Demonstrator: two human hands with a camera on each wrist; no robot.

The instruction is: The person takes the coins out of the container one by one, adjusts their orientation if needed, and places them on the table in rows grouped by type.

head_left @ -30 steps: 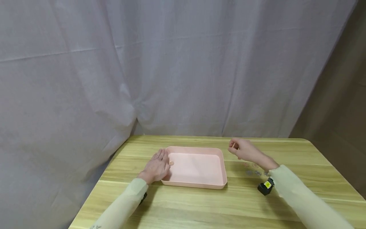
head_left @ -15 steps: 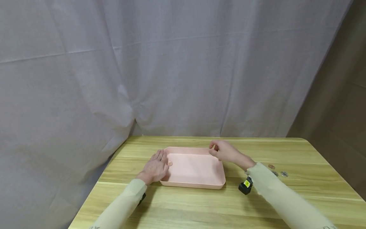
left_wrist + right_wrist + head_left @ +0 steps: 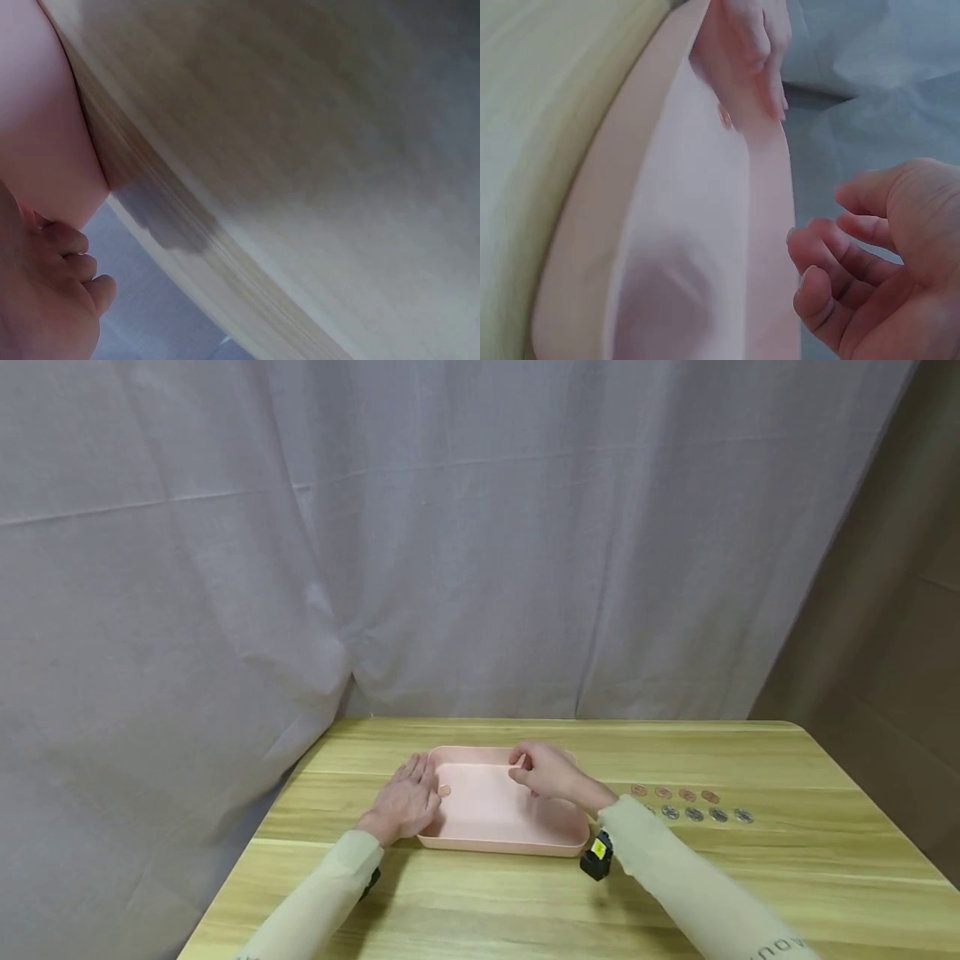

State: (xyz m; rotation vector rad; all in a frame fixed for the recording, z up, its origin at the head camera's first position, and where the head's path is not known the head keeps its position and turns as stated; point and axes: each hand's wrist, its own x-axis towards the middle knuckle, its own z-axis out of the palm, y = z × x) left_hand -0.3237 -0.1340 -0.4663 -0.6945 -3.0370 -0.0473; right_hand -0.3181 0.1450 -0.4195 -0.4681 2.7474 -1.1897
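Observation:
A shallow pink tray (image 3: pixel 483 814) lies on the wooden table with one copper-coloured coin (image 3: pixel 445 791) inside near its left wall. My left hand (image 3: pixel 405 797) rests along the tray's left side, fingers straight over the rim. Above the middle of the tray is my right hand (image 3: pixel 553 774), its fingers loosely bent and the thumb apart from the index finger. Nothing shows between those fingers in the right wrist view, where the same coin (image 3: pixel 724 117) lies beyond them, close to the left hand (image 3: pixel 763 37).
Right of the tray, several copper-coloured coins (image 3: pixel 663 793) form a row on the table (image 3: pixel 480 906). In front of them runs a row of several silver coins (image 3: pixel 693 814), its left end partly behind the right sleeve. A grey curtain (image 3: pixel 465 568) hangs behind the table.
My right hand has moved left from beside the tray, across its right rim, to over its middle. More of the coin rows shows now. The left hand has stayed at the tray's left side.

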